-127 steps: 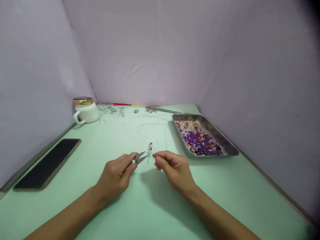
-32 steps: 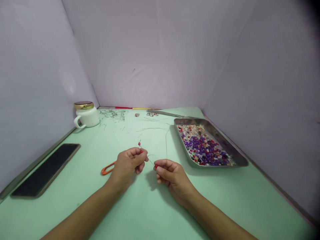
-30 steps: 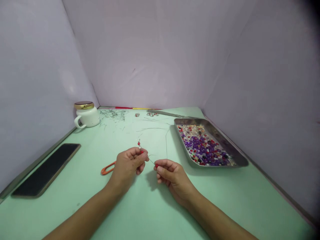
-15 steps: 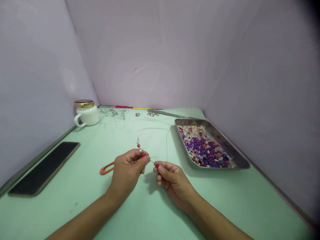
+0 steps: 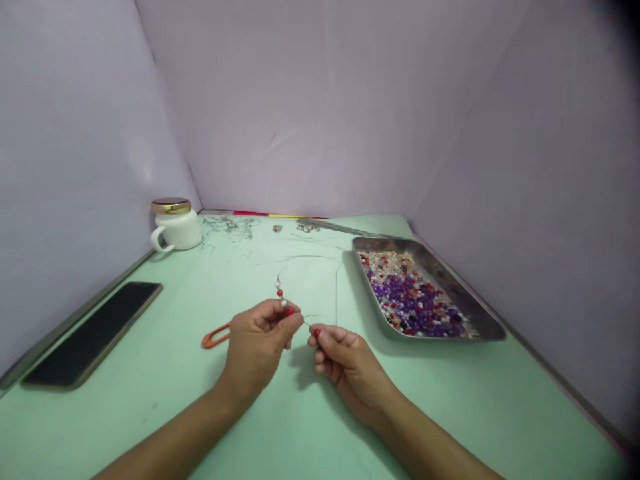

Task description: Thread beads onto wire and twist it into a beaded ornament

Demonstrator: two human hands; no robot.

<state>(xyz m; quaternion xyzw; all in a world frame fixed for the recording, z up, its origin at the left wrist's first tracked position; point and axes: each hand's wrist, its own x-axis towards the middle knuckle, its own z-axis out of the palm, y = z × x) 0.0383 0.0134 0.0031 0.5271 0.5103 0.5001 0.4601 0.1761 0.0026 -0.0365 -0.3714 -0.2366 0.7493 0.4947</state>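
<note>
Pinched between the thumb and fingers of my left hand point(image 5: 263, 337) is a thin wire carrying a short row of red and white beads point(image 5: 280, 293), which sticks up beyond the knuckles. My right hand point(image 5: 343, 357) grips a single red bead point(image 5: 317, 333) between thumb and forefinger. A bit of the wire point(image 5: 307, 323) spans the small gap between the two hands and reaches this bead. Whether the bead is threaded on it, I cannot tell. Partly behind my left hand lies an orange tool with a looped handle point(image 5: 213, 337).
At the right stands a metal tray point(image 5: 373, 303) of purple, red, white and black beads. A phone point(image 5: 95, 333) and a white lidded mug point(image 5: 180, 230) are at left. Wire scraps point(image 5: 230, 227), beaded pieces point(image 5: 307, 228) and long wires point(image 5: 340, 228) lie at the back.
Both hands keep nearly the same pose and grip. The whole view has shifted very slightly; nothing has been taken up or let go.
</note>
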